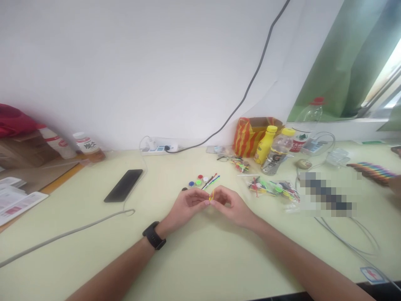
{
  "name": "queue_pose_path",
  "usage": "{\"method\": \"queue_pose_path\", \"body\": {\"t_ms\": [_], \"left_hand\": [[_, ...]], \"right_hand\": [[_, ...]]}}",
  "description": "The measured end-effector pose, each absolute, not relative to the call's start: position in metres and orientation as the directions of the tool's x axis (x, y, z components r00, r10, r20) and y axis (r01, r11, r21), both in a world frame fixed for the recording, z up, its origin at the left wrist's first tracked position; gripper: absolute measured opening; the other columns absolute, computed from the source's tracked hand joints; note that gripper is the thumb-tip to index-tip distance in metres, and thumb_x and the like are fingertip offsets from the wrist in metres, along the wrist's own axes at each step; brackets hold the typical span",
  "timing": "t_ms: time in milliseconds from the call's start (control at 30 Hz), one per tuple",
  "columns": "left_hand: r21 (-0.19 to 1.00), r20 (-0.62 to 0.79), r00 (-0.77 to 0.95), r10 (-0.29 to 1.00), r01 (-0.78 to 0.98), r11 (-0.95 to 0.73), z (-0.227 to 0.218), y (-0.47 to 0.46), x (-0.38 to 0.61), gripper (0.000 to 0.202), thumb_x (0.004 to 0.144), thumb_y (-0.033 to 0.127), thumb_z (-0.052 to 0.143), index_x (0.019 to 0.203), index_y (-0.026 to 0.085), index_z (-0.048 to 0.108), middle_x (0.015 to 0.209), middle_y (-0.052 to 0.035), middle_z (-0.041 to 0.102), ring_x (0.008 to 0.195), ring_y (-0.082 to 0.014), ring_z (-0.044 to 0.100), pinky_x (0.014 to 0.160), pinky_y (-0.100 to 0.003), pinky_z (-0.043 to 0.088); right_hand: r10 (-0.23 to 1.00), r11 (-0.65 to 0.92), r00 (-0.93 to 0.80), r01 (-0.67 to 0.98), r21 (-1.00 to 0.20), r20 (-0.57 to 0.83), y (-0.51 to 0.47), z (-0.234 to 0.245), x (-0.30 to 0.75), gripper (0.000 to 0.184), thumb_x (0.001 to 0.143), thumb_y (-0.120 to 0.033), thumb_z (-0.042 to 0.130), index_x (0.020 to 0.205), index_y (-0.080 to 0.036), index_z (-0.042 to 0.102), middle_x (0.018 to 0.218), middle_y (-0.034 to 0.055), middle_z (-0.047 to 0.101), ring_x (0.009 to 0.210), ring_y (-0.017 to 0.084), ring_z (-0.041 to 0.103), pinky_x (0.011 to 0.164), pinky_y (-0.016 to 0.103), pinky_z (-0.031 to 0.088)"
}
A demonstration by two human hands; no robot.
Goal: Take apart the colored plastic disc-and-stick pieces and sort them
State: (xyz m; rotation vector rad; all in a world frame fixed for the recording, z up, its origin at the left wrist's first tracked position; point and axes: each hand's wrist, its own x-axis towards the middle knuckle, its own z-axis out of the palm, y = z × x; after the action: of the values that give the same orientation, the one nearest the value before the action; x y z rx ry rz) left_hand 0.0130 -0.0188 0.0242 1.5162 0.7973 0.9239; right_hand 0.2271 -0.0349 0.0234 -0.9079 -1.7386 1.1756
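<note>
Thin yellow plastic-looking piece (213, 195) pinched over pale-green worktop (203, 263)

The piece is gripped mid-scene by nearly closed fingertips of the left hand (190, 201) and right hand (233, 205), nearer than the small, round, coloured discs (198, 182). For control, it should be steadied by 1 hand and eased gently by the other.

Left hand (187, 205), right hand (236, 206), yellow piece (213, 194) pinched between.
</note>
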Motion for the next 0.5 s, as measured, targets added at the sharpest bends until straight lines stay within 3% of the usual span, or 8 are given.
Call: {"method": "queue_pose_path", "body": {"t_ms": [300,500], "left_hand": [[0.992,0.106,0.464,0.88,0.007,-0.123,0.028,-0.021,0.015,0.024,0.087,0.037,0.078,0.097,0.016,0.069,0.106,-0.0104,0.076,0.103,-0.0261,0.074,0.098,-0.042,0.058],[0.902,0.301,0.339,0.891,0.203,-0.382,0.024,-0.016,0.011,0.022,0.093,0.038,0.07,0.103,0.019,0.073,0.105,-0.0082,0.077,0.099,-0.0242,0.073,0.095,-0.039,0.059]], "right_hand": [[0.884,0.35,-0.395,0.202,-0.915,0.251,-0.036,0.027,0.23,0.025,0.099,-0.045,0.057,0.099,-0.021,0.063,0.085,0.0012,0.064,0.075,0.016,0.057,0.066,0.028,0.043],[0.921,0.365,-0.278,0.363,-0.857,0.274,-0.026,0.023,0.241,0.019,0.097,-0.036,0.054,0.11,-0.023,0.06,0.077,-0.0019,0.06,0.067,0.016,0.054,0.063,0.028,0.04]]}}
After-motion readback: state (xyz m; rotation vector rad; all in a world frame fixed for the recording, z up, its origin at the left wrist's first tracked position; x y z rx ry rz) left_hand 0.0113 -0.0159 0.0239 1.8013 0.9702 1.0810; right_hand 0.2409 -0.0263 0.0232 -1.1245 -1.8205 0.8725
